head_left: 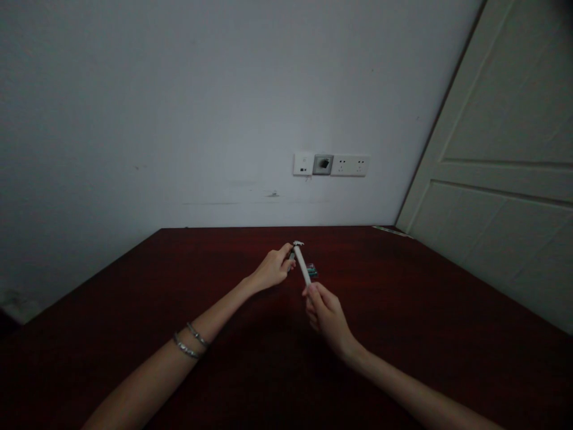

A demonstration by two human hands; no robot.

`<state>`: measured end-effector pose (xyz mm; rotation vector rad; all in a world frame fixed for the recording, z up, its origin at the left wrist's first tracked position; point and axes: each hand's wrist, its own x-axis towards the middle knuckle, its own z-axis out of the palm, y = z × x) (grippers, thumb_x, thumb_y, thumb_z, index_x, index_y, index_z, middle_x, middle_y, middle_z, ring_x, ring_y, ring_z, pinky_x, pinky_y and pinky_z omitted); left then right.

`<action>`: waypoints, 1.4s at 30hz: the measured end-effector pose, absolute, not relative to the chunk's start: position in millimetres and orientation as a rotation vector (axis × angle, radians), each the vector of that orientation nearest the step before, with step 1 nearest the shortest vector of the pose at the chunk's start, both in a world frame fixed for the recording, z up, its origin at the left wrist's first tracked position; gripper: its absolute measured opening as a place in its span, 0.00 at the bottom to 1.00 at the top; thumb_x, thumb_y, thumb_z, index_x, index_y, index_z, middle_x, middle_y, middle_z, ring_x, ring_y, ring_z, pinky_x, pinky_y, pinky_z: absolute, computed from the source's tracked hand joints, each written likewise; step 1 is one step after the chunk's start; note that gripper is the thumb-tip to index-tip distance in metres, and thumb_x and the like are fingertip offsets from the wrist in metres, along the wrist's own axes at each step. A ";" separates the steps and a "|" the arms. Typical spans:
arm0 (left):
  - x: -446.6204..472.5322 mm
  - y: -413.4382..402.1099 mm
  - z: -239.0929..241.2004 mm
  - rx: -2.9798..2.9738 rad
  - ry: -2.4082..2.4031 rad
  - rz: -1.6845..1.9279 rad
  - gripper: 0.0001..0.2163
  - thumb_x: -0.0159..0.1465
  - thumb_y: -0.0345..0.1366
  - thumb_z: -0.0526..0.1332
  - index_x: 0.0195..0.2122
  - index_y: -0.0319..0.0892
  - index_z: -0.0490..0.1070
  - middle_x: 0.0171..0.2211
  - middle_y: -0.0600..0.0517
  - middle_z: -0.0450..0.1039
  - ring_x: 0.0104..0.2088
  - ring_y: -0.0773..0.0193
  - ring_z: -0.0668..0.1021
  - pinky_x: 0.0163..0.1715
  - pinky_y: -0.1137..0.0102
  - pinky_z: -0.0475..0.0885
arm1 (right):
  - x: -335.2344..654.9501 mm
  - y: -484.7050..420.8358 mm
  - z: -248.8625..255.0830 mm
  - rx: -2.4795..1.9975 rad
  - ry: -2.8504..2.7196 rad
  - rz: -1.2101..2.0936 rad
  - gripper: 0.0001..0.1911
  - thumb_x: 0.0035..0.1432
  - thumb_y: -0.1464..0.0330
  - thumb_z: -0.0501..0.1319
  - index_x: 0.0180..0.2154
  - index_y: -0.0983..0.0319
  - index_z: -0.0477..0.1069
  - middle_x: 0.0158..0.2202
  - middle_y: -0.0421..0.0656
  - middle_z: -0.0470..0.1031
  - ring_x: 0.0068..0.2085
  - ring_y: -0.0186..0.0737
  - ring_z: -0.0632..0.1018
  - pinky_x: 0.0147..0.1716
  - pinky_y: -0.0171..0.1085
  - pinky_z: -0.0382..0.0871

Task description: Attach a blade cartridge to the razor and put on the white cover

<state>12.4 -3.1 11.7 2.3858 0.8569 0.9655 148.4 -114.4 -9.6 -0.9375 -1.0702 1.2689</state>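
My right hand [327, 315] is wrapped round the lower end of a slim white stick [302, 266], which tilts up and away to the left. At the stick's far end sits a small, pale, jagged-edged piece [298, 243]; its kind is too small to make out. My left hand [274, 267] is closed beside that far end, its fingers around a small greyish object [291, 258] mostly hidden by them. Just right of the stick, a small clear and teal packet [312, 270] lies on the table.
The dark red wooden table [215, 251] runs back to a pale wall [224, 107] with sockets [349, 165] on it. A thin flat strip [392, 231] lies at the back right edge. A panelled white door [501, 179] borders the right side.
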 end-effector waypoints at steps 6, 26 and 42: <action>13.7 -2.9 11.0 2.425 0.848 0.965 0.05 0.60 0.30 0.51 0.37 0.40 0.63 0.27 0.54 0.71 0.26 0.68 0.73 0.28 0.75 0.64 | 147.3 -111.7 -7.2 -0.909 -1.013 1.202 0.20 0.50 0.50 0.57 0.29 0.60 0.61 0.16 0.29 0.49 0.14 0.23 0.49 0.10 0.24 0.43; 13.1 -2.5 8.5 2.446 0.836 0.941 0.06 0.61 0.30 0.51 0.39 0.40 0.63 0.26 0.54 0.70 0.24 0.69 0.72 0.26 0.75 0.63 | 139.0 -118.1 -18.0 -0.933 -1.044 1.200 0.19 0.52 0.50 0.55 0.29 0.60 0.61 0.16 0.29 0.49 0.14 0.23 0.50 0.10 0.25 0.43; -4.5 9.8 21.3 2.817 0.534 1.234 0.12 0.61 0.24 0.49 0.45 0.38 0.64 0.42 0.45 0.71 0.43 0.63 0.74 0.43 0.66 0.71 | 198.0 -102.8 19.6 -1.054 -1.671 0.879 0.18 0.57 0.56 0.52 0.26 0.63 0.67 0.18 0.36 0.57 0.21 0.30 0.59 0.20 0.31 0.49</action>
